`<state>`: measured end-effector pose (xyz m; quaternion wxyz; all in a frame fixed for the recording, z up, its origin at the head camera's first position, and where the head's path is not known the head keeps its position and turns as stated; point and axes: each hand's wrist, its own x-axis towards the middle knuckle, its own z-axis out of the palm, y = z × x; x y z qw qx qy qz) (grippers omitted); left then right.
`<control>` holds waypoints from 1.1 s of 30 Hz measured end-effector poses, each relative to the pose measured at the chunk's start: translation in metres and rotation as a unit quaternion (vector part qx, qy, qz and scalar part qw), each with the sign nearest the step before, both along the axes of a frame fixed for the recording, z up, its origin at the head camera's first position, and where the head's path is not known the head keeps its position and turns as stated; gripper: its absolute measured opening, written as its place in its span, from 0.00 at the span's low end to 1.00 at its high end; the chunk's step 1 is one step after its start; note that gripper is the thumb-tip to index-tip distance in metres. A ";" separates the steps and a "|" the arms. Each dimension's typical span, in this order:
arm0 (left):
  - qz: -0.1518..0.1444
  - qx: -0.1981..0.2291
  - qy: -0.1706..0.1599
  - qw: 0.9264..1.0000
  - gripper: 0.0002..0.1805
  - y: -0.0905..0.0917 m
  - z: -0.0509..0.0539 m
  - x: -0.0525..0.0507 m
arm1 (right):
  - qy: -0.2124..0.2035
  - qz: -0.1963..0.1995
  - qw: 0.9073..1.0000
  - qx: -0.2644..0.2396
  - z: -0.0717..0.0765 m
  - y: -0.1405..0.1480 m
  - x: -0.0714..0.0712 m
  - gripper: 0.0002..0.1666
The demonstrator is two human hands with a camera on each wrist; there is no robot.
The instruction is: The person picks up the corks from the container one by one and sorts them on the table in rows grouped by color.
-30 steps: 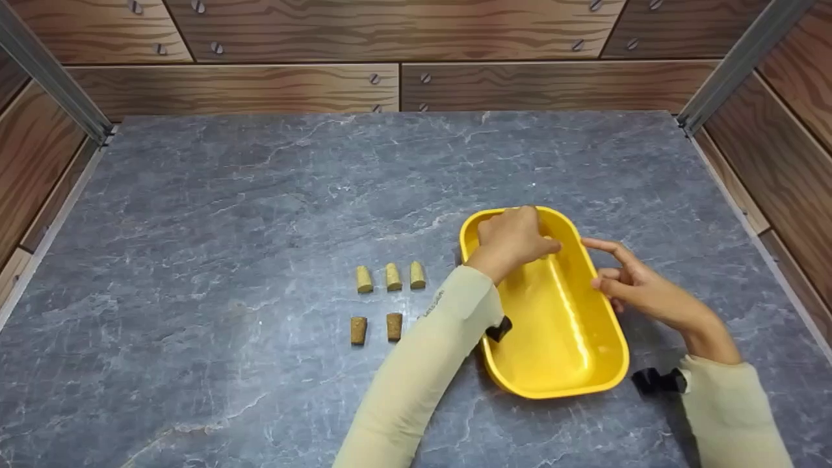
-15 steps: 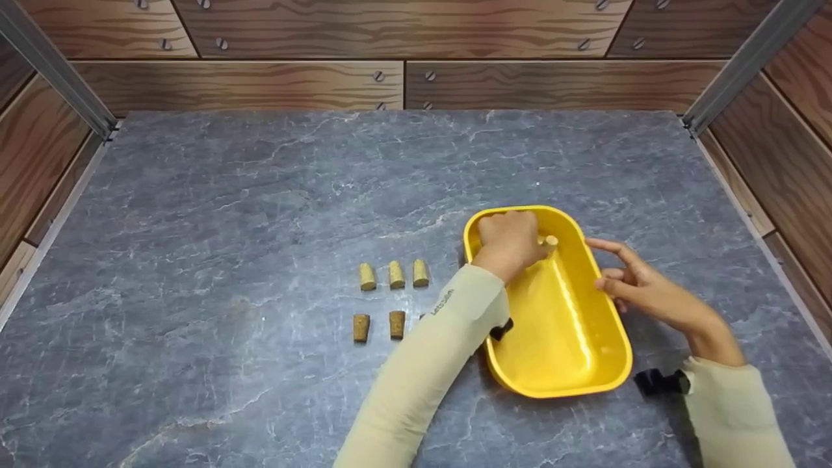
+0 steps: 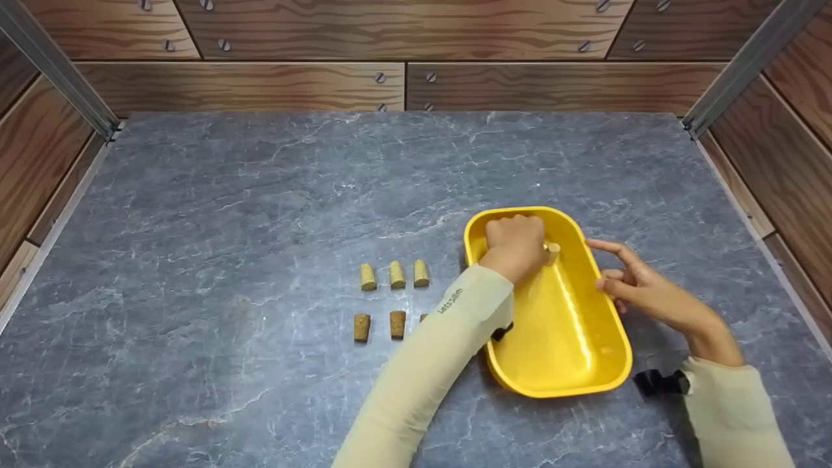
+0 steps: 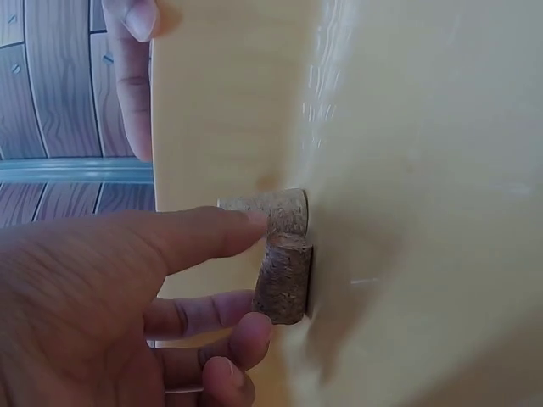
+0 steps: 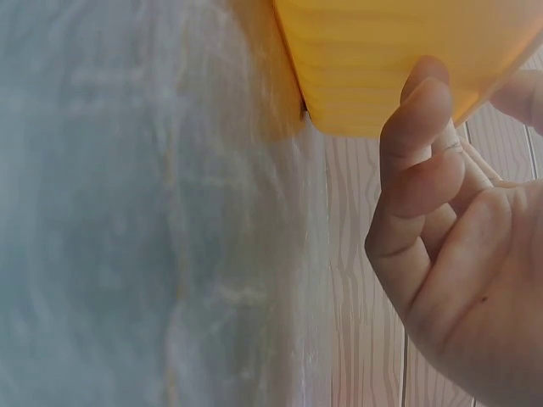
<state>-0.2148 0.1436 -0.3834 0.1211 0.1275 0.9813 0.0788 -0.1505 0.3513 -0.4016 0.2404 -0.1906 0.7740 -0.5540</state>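
Observation:
My left hand [image 3: 517, 244] reaches inside the yellow tub [image 3: 552, 394] at its far end. In the left wrist view its thumb touches a light cork stopper [image 4: 288, 208], and its index finger bends against a darker cork stopper [image 4: 284, 284] beside it; the hand appears to hold the dark one between thumb and fingers. From the head view only the light cork shows past the hand. Outside the tub's right wall, my right hand [image 3: 640, 286] touches the rim with index finger and thumb. Its other fingers bend near the outer wall in the right wrist view.
Left of the tub, three light corks [image 3: 397, 275] lie in a row on the grey marbled tabletop [image 3: 227, 260]. Below them lie brown corks [image 3: 397, 324], one partly hidden by the left sleeve [image 3: 422, 364]. Wood-patterned panels [image 3: 286, 88] bound the table.
My left hand has lowered and shifted slightly right and nearer inside the tub. The light cork beside its thumb shows more now. The right hand stays at the rim.

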 end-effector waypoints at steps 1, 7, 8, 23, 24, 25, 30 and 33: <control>0.000 0.004 -0.002 1.000 0.19 0.000 0.000 0.000 | -0.001 0.000 1.000 -0.001 0.000 0.000 0.000 0.34; -0.006 0.015 -0.002 1.000 0.19 -0.002 -0.001 -0.002 | 0.000 0.001 1.000 -0.004 0.001 0.001 -0.001 0.34; -0.008 0.016 -0.002 1.000 0.18 -0.002 -0.001 -0.002 | 0.000 0.001 1.000 -0.004 0.001 0.000 -0.001 0.33; -0.024 0.050 -0.011 0.998 0.21 -0.006 -0.001 0.000 | 0.001 -0.003 1.000 0.004 0.000 0.001 0.000 0.33; -0.024 0.051 -0.012 0.998 0.22 -0.006 -0.001 0.000 | 0.001 -0.003 1.000 0.004 0.000 0.002 0.000 0.33; -0.024 0.053 -0.012 0.998 0.22 -0.006 -0.001 0.000 | 0.002 -0.004 1.000 0.004 0.000 0.002 0.000 0.33; -0.027 0.043 -0.014 0.999 0.21 -0.005 0.003 0.001 | -0.001 0.004 1.000 -0.004 0.000 0.002 0.000 0.33; -0.031 0.030 -0.010 0.999 0.18 -0.002 0.008 0.002 | -0.002 0.008 1.000 -0.003 0.001 0.001 0.000 0.33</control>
